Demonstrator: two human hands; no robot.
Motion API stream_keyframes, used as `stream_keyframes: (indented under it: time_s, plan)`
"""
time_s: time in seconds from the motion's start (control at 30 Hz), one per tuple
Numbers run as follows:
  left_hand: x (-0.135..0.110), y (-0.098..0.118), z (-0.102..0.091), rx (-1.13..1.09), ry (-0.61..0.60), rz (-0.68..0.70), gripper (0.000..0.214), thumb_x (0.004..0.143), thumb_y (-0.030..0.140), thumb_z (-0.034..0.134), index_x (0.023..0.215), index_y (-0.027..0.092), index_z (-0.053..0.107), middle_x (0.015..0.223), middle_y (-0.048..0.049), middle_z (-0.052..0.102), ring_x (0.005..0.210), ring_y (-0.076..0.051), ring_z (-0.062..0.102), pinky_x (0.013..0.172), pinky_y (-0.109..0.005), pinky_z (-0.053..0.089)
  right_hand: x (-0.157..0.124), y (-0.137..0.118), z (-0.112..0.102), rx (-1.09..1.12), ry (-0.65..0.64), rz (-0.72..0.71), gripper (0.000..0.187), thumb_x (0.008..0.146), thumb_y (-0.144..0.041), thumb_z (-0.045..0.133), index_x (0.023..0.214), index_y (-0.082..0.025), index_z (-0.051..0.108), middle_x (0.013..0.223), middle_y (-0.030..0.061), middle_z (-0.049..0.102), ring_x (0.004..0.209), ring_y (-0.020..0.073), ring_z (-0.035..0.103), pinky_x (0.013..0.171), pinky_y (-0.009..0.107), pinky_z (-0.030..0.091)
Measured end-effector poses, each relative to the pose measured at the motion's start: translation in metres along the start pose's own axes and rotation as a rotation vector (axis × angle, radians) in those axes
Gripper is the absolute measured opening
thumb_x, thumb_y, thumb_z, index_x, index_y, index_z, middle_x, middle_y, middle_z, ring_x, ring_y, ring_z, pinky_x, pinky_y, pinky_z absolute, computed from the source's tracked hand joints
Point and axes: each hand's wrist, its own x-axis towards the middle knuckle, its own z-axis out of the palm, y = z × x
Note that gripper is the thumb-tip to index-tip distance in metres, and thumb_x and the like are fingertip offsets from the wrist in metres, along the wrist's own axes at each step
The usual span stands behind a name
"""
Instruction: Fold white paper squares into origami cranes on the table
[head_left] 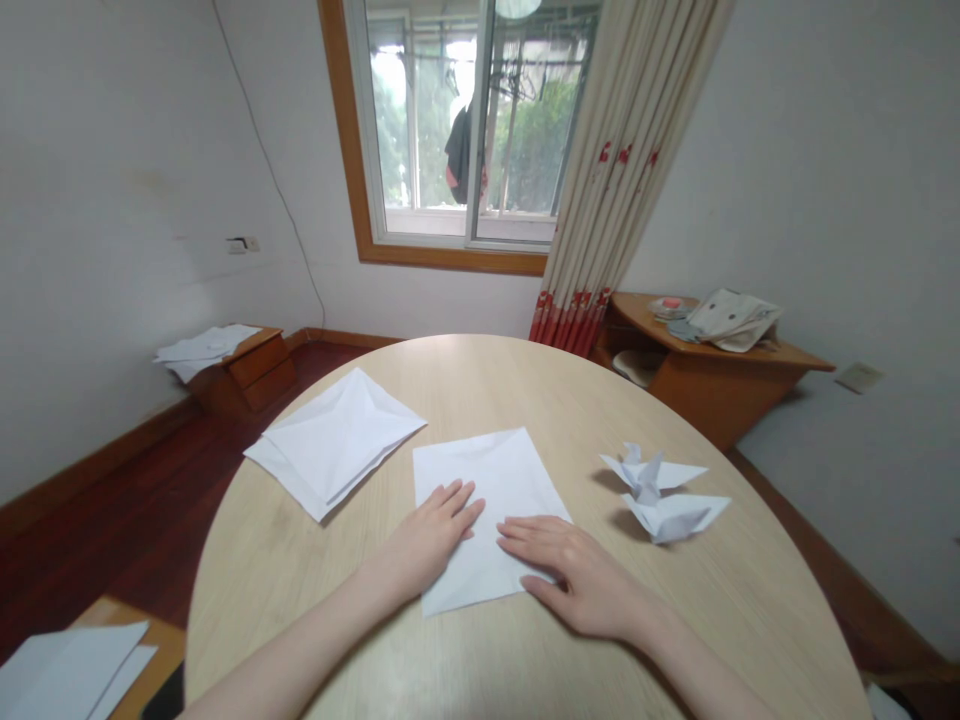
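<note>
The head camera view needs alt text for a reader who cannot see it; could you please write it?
The left hand and right hand rest on a white sheet on a round wooden table. A folded paper square lies to the left, two origami cranes to the right.

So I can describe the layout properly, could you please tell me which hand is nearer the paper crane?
Right hand: below and left of the paper crane; the left hand lies farther left.
</note>
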Motion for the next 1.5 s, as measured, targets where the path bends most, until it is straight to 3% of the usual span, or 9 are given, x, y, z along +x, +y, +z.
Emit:
stream_keyframes:
  time_s: [0.13,0.27,0.4,0.53,0.8,1.0,1.2,1.37,1.5]
  plan:
    - [0.0,0.0,0.0,-0.073,0.008,-0.029,0.039,0.093,0.015,0.049,0.132,0.015,0.048,0.144,-0.0125,0.043,0.135,-0.023,0.035,0.109,-0.041,0.035,0.0,0.008,-0.001,-0.008,-0.088,0.062,0.053,0.089,-0.038,0.056,0.139,-0.023,0.045,0.145,0.008,0.041,0.137,0.0257,0.032,0.113,0.05,0.025]
    - [0.0,0.006,-0.004,-0.077,0.043,-0.108,0.036,0.092,0.016,0.05,0.128,0.013,0.051,0.14,-0.012,0.048,0.131,-0.024,0.042,0.108,-0.04,0.037,0.0,0.012,0.002,-0.017,-0.158,0.085,0.054,0.091,-0.047,0.052,0.14,-0.029,0.041,0.151,0.0044,0.031,0.141,0.0247,0.02,0.115,0.053,0.014]
    - [-0.003,0.018,-0.018,-0.082,0.055,-0.154,0.028,0.091,0.014,0.049,0.118,0.014,0.056,0.129,-0.0101,0.057,0.12,-0.023,0.051,0.1,-0.036,0.044,0.0,0.014,0.006,-0.002,-0.157,0.126,0.06,0.09,-0.054,0.05,0.144,-0.033,0.032,0.153,0.0034,0.024,0.143,0.0258,0.013,0.115,0.056,0.008]
    - [-0.006,0.03,-0.033,-0.1,-0.037,-0.145,0.017,0.094,0.024,0.049,0.104,0.018,0.061,0.116,-0.0078,0.062,0.107,-0.023,0.058,0.091,-0.036,0.048,0.0,0.013,0.007,-0.014,-0.165,0.17,0.067,0.088,-0.058,0.049,0.146,-0.033,0.025,0.155,0.0033,0.019,0.143,0.0256,0.009,0.115,0.054,0.007]
    - [-0.007,0.034,-0.033,-0.039,-0.114,-0.092,0.03,0.091,0.044,0.055,0.106,0.019,0.059,0.114,-0.0099,0.062,0.11,-0.026,0.056,0.081,-0.035,0.051,0.001,0.009,0.007,-0.057,-0.163,0.192,0.067,0.089,-0.061,0.045,0.146,-0.034,0.022,0.155,0.0036,0.018,0.143,0.0257,0.01,0.115,0.053,0.009]
    - [-0.006,0.03,-0.025,0.02,-0.137,0.01,0.02,0.094,0.034,0.051,0.101,0.018,0.06,0.111,-0.0099,0.063,0.111,-0.026,0.057,0.081,-0.035,0.052,0.001,0.008,0.005,-0.101,-0.161,0.194,0.068,0.087,-0.064,0.045,0.146,-0.035,0.025,0.155,0.0043,0.02,0.143,0.0287,0.014,0.112,0.056,0.016]
    - [-0.006,0.024,-0.024,-0.058,-0.098,0.021,0.023,0.096,0.034,0.047,0.095,0.02,0.065,0.107,-0.0077,0.066,0.107,-0.024,0.06,0.086,-0.034,0.051,-0.001,0.008,0.002,-0.083,-0.143,0.178,0.066,0.083,-0.064,0.051,0.141,-0.038,0.035,0.154,0.005,0.024,0.141,0.0315,0.019,0.109,0.058,0.019]
    - [-0.005,0.027,-0.028,-0.052,-0.104,-0.01,0.03,0.099,0.03,0.039,0.092,0.019,0.066,0.102,-0.007,0.068,0.105,-0.024,0.062,0.085,-0.035,0.051,-0.001,0.006,-0.001,-0.043,-0.145,0.189,0.066,0.082,-0.062,0.056,0.139,-0.035,0.04,0.152,0.0065,0.027,0.141,0.0305,0.021,0.11,0.058,0.017]
    - [-0.003,0.031,-0.031,-0.002,-0.16,-0.092,0.028,0.101,0.027,0.034,0.103,0.016,0.059,0.098,-0.0086,0.068,0.093,-0.024,0.067,0.074,-0.032,0.052,-0.001,0.005,-0.002,-0.005,-0.138,0.161,0.062,0.085,-0.055,0.057,0.139,-0.03,0.042,0.15,0.0071,0.031,0.139,0.026,0.027,0.114,0.052,0.017]
